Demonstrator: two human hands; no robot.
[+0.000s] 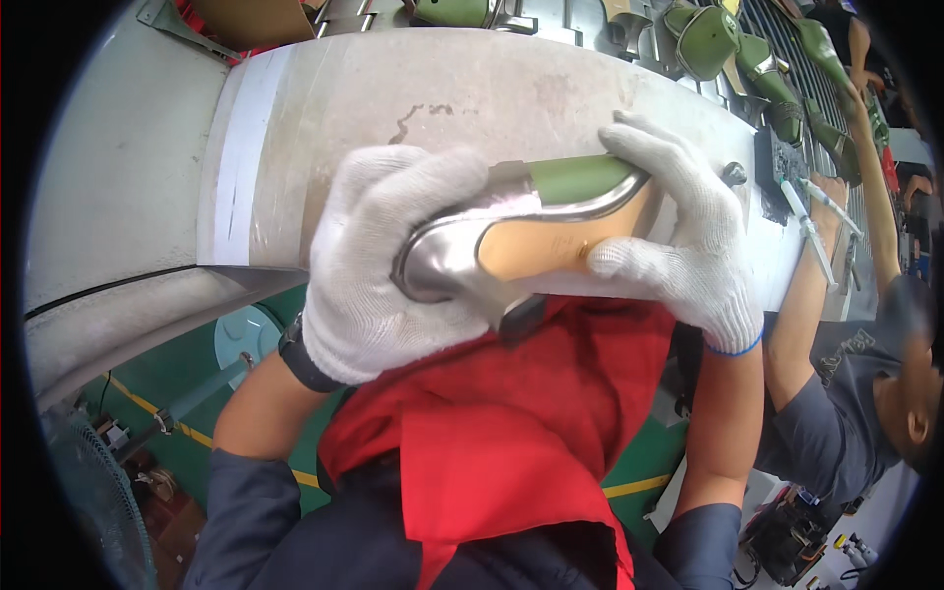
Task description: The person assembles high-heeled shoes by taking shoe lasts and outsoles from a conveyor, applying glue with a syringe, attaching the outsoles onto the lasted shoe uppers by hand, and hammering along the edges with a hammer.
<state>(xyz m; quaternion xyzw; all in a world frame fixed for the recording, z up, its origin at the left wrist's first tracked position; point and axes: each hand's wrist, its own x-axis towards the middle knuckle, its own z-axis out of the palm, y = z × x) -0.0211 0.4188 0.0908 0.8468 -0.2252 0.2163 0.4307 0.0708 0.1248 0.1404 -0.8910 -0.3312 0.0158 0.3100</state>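
Between my gloved hands I hold a silver high-heeled shoe (442, 258), turned on its side over the table's near edge. Its tan sole (536, 244) faces me, and a green shoe last (580, 180) shows inside the upper. My left hand (383, 261) wraps round the heel end, its fingers slightly blurred. From that end the silver heel slants down to a dark tip. At the toe end my right hand (683, 216) grips, thumb on the sole and fingers along the far side. Both hands wear white knitted gloves.
Beyond the pale, stained worktable (472, 88) runs a slatted conveyor (580, 15) carrying several green lasts (703, 39) with silver shoes. Syringe-like tubes (811, 231) lie at the right, next to a black block (774, 162). A co-worker's arm (801, 305) reaches in close by there.
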